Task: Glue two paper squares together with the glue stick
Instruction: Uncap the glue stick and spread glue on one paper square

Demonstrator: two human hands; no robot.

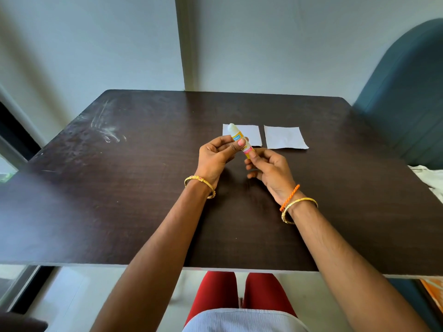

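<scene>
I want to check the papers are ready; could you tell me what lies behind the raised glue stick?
The left paper square lies flat behind the glue stick; its near-left corner is hidden by stick and fingers. The right paper square lies fully visible.

Dark wood-grain table (119, 188) had whitish scuff marks (107, 133) near its far left corner. Teal upholstered chair (407, 104) stood at the far right, white cloth (429, 176) at right edge. Pale wall (287, 44) behind.
</scene>
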